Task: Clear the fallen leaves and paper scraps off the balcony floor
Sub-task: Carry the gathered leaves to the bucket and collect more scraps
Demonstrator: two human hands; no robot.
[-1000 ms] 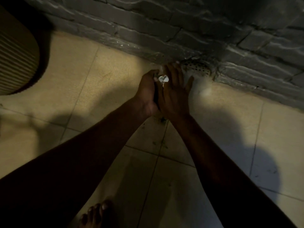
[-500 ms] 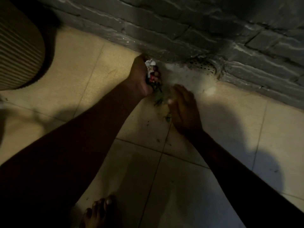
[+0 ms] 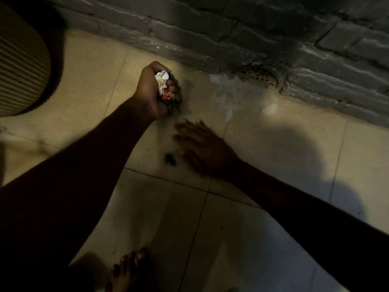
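Note:
My left hand grips a wad of paper scraps and leaves: white crumpled paper on top, a red bit and dark green leaves at the bottom. It hovers over the beige tiled floor near the wall. My right hand is blurred, its fingers spread and straight, low over the tiles below and right of the left hand. A small dark leaf scrap lies on the floor just left of the right hand.
A dark grey brick wall runs along the far side, with a perforated drain cover at its foot and a whitish stain beside it. A ribbed round container stands at the left. My bare foot is at the bottom.
The hands have separated: the left one kept the wad and shifted left, while the right one dropped toward me and swept over the tiles. A dark scrap now lies beside it.

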